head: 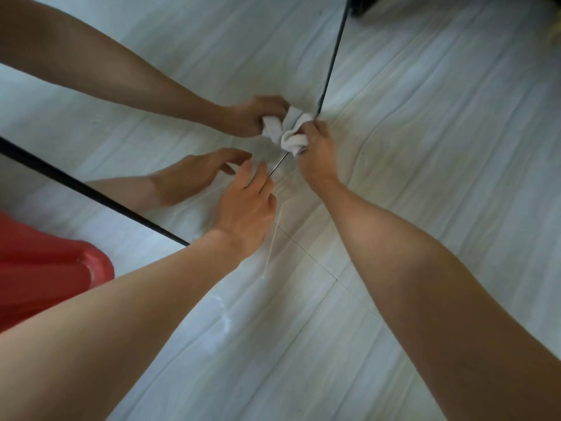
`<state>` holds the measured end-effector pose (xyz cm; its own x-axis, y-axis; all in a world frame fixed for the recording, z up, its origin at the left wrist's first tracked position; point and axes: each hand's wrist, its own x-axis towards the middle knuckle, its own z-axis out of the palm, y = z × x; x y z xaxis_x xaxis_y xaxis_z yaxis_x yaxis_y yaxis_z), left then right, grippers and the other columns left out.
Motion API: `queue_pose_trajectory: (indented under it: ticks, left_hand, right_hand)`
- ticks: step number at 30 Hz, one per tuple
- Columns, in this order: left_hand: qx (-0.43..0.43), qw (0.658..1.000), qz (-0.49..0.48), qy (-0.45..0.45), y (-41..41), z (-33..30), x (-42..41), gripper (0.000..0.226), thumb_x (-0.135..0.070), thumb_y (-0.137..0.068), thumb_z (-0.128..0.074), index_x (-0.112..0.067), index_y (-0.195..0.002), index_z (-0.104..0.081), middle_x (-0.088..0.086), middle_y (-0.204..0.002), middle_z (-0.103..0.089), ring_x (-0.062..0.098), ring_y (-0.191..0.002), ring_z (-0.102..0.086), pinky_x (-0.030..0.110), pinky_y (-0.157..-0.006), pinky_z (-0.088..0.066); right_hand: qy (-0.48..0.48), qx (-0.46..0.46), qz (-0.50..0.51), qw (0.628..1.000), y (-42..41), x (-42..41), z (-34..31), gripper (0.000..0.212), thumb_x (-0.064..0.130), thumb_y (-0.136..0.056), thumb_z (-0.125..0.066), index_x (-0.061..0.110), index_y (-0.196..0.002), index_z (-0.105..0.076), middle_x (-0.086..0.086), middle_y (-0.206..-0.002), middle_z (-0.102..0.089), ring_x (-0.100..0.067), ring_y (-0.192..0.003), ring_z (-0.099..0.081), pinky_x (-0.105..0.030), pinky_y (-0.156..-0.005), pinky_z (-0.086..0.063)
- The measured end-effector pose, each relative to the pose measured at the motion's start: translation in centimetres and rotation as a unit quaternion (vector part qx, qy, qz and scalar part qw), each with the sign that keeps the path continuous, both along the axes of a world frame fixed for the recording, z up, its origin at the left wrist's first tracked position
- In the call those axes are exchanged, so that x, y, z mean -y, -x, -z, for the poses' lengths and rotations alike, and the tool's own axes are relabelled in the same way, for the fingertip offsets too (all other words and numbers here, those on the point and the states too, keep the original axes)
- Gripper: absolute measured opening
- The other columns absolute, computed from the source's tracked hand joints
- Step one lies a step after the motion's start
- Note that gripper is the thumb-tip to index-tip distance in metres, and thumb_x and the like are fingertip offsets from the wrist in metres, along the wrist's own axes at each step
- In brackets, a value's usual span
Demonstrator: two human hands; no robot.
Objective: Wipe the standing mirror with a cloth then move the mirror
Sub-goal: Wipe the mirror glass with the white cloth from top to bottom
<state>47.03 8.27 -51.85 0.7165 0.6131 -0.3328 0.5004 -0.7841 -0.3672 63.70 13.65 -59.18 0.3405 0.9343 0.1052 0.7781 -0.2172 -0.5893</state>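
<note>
The standing mirror [91, 190] has a thin black frame and fills the upper left, reflecting the pale floor and both my arms. My right hand [317, 153] grips a crumpled white cloth [292, 135] and presses it against the glass at the mirror's lower right corner. My left hand [247, 208] is at the mirror's bottom edge, fingers spread, fingertips touching the edge and holding nothing. Both hands have their reflections just beyond them in the glass.
A red plastic stool [45, 268] stands at the lower left, close to the mirror frame. A thin white stick [272, 247] and a whitish smear [225, 323] lie on the pale tiled floor [425, 147]. A dark object [364, 4] is at the top right.
</note>
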Motion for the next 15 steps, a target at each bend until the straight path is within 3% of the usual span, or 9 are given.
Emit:
queue_pose_trajectory:
  ticks: [4, 6, 9, 11, 13, 15]
  left_hand:
    - [0.009, 1.000, -0.005, 0.017, -0.7, 0.1, 0.2, 0.043, -0.029, -0.097, -0.034, -0.008, -0.134, -0.041, 0.017, -0.149, -0.024, 0.033, -0.142, -0.006, 0.048, -0.113, -0.002]
    - [0.010, 1.000, 0.003, 0.016, -0.8, 0.2, 0.1, 0.044, -0.029, -0.097, -0.035, -0.007, -0.134, -0.041, 0.018, -0.149, -0.025, 0.034, -0.142, -0.006, 0.049, -0.113, -0.001]
    - [0.007, 1.000, 0.001, 0.015, -0.6, 0.4, 0.0, 0.045, -0.027, -0.096, -0.034, -0.005, -0.135, -0.039, 0.020, -0.147, -0.028, 0.036, -0.141, -0.008, 0.051, -0.113, -0.001]
    - [0.011, 1.000, -0.004, 0.020, -0.5, 0.5, -0.1, 0.043, -0.025, -0.096, -0.033, -0.005, -0.134, -0.040, 0.020, -0.146, -0.029, 0.036, -0.140, -0.010, 0.050, -0.113, -0.003]
    - [0.032, 0.999, -0.021, 0.023, -0.5, 0.3, -0.2, 0.041, -0.024, -0.096, -0.032, -0.006, -0.131, -0.043, 0.018, -0.144, -0.031, 0.036, -0.139, -0.014, 0.048, -0.113, -0.005]
    - [0.047, 0.998, -0.025, 0.022, -0.3, 0.2, -0.2, 0.040, -0.023, -0.096, -0.032, -0.005, -0.129, -0.045, 0.018, -0.143, -0.033, 0.036, -0.139, -0.013, 0.047, -0.113, -0.004]
  right_hand:
    - [0.126, 0.084, -0.157, 0.976, -0.8, 2.3, 2.5, 0.033, 0.006, -0.082, -0.060, 0.004, -0.115, -0.063, -0.015, -0.141, -0.041, -0.029, -0.125, -0.044, -0.041, -0.098, -0.043]
    - [0.121, 0.133, -0.177, 0.968, -2.3, 1.4, 1.0, 0.032, 0.001, -0.082, -0.055, 0.005, -0.111, -0.067, -0.015, -0.137, -0.047, -0.030, -0.124, -0.046, -0.040, -0.100, -0.041]
    - [-0.022, 0.083, -0.033, 0.996, -4.3, -1.0, -2.9, 0.035, -0.006, -0.075, -0.046, 0.001, -0.099, -0.071, -0.022, -0.117, -0.058, -0.032, -0.107, -0.058, -0.027, -0.087, -0.041]
    - [-0.091, 0.034, 0.075, 0.992, -4.7, -3.0, -4.8, 0.032, -0.003, -0.078, -0.047, 0.000, -0.101, -0.069, -0.020, -0.116, -0.056, -0.027, -0.102, -0.058, -0.014, -0.075, -0.035]
    - [-0.116, -0.001, 0.125, 0.985, -4.2, -5.0, -5.2, 0.029, 0.000, -0.082, -0.046, -0.002, -0.103, -0.066, -0.019, -0.118, -0.053, -0.024, -0.103, -0.056, -0.007, -0.074, -0.030]
    - [-0.104, -0.027, 0.137, 0.985, -3.7, -5.6, -4.5, 0.031, -0.002, -0.078, -0.045, -0.004, -0.104, -0.063, -0.021, -0.117, -0.055, -0.026, -0.106, -0.055, -0.012, -0.075, -0.031]
